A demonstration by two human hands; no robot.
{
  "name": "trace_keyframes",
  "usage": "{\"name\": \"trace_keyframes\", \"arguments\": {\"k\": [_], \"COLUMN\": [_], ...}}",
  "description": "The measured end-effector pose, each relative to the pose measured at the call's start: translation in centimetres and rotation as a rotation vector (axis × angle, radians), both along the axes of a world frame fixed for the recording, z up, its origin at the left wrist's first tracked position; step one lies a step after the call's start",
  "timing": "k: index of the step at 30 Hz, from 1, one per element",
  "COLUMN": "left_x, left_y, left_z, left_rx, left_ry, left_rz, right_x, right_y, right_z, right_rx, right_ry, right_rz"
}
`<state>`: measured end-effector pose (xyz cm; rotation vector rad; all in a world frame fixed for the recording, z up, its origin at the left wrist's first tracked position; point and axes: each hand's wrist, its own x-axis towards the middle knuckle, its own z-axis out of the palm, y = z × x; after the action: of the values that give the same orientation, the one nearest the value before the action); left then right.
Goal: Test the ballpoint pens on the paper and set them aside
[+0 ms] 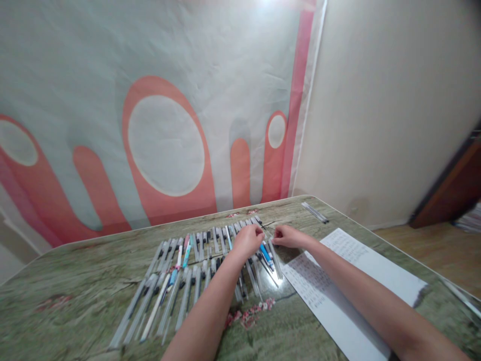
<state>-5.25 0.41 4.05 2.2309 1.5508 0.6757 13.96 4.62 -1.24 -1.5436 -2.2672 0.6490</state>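
My left hand is over the right end of the back row of clear-barrelled pens, fingers curled into a pinch. Just right of it, my right hand is pinched too, near the top of a clear pen. Whatever the fingertips hold is too small to make out. A blue pen lies between and below the hands. Nearer to me is a front row of clear pens, with a white pen in it. My left forearm hides part of both rows.
Handwritten paper sheets lie under my right forearm. Several thin pens or refills rest at the table's far right. The green marbled table meets a wall hanging. Another slim white item sits near the right edge.
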Motion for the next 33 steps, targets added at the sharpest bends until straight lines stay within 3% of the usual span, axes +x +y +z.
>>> {"name": "trace_keyframes", "arguments": {"k": [13, 19, 21, 26, 33], "left_x": [-0.2, -0.3, -0.4, -0.4, -0.5], "left_y": [-0.1, -0.2, -0.2, 0.0, 0.1], "left_z": [0.2, 0.7, 0.8, 0.6, 0.3], "left_rx": [-0.002, -0.003, -0.011, -0.021, -0.011], "left_ry": [0.014, 0.002, 0.001, 0.009, 0.018], "left_rz": [-0.023, -0.023, -0.014, -0.002, 0.003], "right_x": [0.1, -0.4, -0.8, -2.0, -2.3], "right_y": [-0.5, -1.3, -1.9, -3.4, -3.5], "right_z": [0.8, 2.1, 2.6, 2.8, 2.3], "right_rx": [0.006, 0.115, 0.081, -0.184, -0.142], "right_ry": [-0.034, -0.042, -0.043, -0.041, -0.047], "right_rz": [-0.006, -0.052, -0.036, -0.006, -0.013]}}
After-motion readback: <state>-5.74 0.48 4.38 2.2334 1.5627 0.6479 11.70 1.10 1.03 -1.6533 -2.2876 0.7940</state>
